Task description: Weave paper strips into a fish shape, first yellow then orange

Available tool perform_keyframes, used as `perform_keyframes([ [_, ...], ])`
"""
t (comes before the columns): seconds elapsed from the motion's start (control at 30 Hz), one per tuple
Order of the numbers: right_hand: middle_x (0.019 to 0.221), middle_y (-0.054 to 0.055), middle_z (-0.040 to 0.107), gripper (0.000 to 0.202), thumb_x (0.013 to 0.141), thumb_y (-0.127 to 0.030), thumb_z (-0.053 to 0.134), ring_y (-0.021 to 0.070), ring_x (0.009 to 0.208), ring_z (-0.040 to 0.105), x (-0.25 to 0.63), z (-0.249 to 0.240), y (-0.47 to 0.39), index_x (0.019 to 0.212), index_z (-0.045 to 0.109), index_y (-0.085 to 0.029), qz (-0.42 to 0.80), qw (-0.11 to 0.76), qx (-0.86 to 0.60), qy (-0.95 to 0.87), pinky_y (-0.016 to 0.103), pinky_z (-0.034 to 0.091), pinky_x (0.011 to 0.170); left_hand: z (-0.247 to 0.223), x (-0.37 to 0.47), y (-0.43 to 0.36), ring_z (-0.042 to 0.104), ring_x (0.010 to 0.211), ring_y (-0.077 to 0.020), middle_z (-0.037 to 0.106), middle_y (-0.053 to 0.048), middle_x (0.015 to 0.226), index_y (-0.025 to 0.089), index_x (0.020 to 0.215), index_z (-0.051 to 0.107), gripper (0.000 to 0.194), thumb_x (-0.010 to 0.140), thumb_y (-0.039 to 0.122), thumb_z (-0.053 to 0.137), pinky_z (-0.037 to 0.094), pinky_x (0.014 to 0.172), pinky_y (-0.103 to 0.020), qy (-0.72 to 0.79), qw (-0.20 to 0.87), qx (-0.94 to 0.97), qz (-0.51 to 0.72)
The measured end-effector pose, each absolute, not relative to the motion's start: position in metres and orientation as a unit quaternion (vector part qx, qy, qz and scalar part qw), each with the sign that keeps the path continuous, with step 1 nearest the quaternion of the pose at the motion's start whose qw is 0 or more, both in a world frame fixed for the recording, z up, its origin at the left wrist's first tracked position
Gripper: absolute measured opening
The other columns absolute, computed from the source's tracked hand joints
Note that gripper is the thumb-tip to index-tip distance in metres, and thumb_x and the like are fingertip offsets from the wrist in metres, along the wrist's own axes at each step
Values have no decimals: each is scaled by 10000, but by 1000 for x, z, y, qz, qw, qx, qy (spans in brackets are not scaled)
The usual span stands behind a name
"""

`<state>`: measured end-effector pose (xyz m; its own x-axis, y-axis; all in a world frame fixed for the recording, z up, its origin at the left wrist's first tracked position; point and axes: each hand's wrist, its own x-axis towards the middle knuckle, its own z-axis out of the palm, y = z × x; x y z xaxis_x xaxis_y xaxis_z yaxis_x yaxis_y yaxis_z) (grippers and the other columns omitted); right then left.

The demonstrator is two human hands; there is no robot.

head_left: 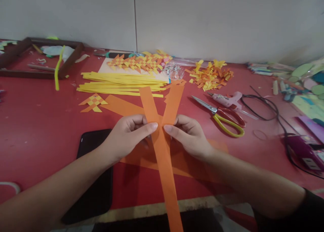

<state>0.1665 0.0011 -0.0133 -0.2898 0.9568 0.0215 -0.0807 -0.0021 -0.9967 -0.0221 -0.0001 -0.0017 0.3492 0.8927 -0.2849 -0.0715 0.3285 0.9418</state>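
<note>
Orange paper strips are held up in the middle, splayed into a V at the top, with a long tail hanging down past the table's front edge. My left hand pinches the left arm of the V, its thumb on the front. On the right arm, my right hand pinches in the same way, its thumb close to the other thumb. Orange paper lies on the table beneath both hands. Left of it rests a woven orange and yellow paper fish. Yellow strips are heaped beyond the hands.
Scissors and a pink glue gun lie to the right, near a black cable. A black phone lies under my left forearm. Woven fish and paper scraps are at the back, a brown frame at back left.
</note>
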Motion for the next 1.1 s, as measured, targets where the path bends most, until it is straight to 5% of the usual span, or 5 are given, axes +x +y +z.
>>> perform_keyframes([
  [0.33, 591, -23, 558, 257, 811, -394, 698, 92, 526, 477, 169, -18, 3, 692, 615, -183, 584, 434, -428, -537, 229, 397, 497, 4, -21, 0, 609, 525, -97, 661, 24, 647, 167, 746, 669, 206, 794, 365, 704, 520, 509, -183, 450, 673, 500, 307],
  [0.73, 725, 15, 662, 250, 761, -390, 746, 118, 655, 579, 167, -15, 1, 698, 645, -170, 615, 426, -399, -530, 258, 499, 638, 2, -21, 0, 580, 495, -71, 652, 26, 693, 150, 827, 690, 189, 797, 337, 706, 514, 469, -163, 434, 672, 497, 336],
  [1.1, 575, -27, 556, 284, 811, -396, 699, 76, 508, 458, 169, -19, 3, 674, 602, -166, 572, 440, -432, -540, 209, 367, 470, -2, -22, 2, 601, 515, -82, 652, 10, 653, 134, 797, 661, 255, 815, 386, 698, 517, 483, -159, 459, 666, 476, 344],
])
